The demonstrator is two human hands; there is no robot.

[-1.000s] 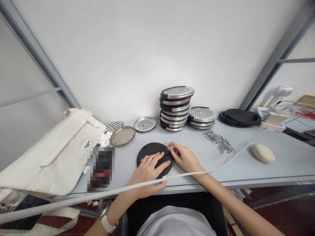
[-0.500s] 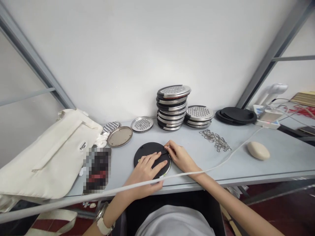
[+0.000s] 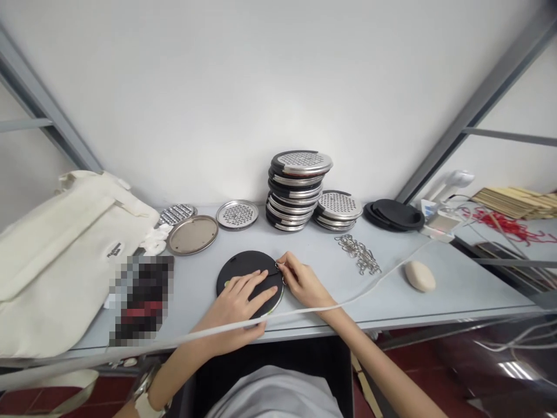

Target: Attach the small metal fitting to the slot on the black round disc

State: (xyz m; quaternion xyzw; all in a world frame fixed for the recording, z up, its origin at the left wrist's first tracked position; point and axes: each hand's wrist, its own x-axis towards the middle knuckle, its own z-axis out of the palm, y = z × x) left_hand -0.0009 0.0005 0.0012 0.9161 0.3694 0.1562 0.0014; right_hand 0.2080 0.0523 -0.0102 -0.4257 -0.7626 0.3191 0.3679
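Observation:
A round black disc (image 3: 243, 264) lies on the table in front of me, with a pale rim showing at its lower right. My left hand (image 3: 237, 302) rests flat across it, fingers spread and thumb by the near edge. At the disc's right edge, my right hand (image 3: 300, 281) pinches a small metal wire clip (image 3: 277, 266) between thumb and fingertips. Part of that clip is hidden by the fingers. Similar wire clips (image 3: 359, 255) lie in a loose pile to the right.
Behind the disc stand a tall stack of round graters (image 3: 300, 191) and a shorter stack (image 3: 339, 209). Loose metal plates (image 3: 194, 235), black discs (image 3: 395, 215), a cream oval object (image 3: 420, 276) and a white bag (image 3: 78, 261) surround them. A white cable (image 3: 374, 288) crosses over my forearms.
The view has shifted, so table items appear farther left. Both hands stay in about the same place on the disc, the right still pinching the wire clip at its edge.

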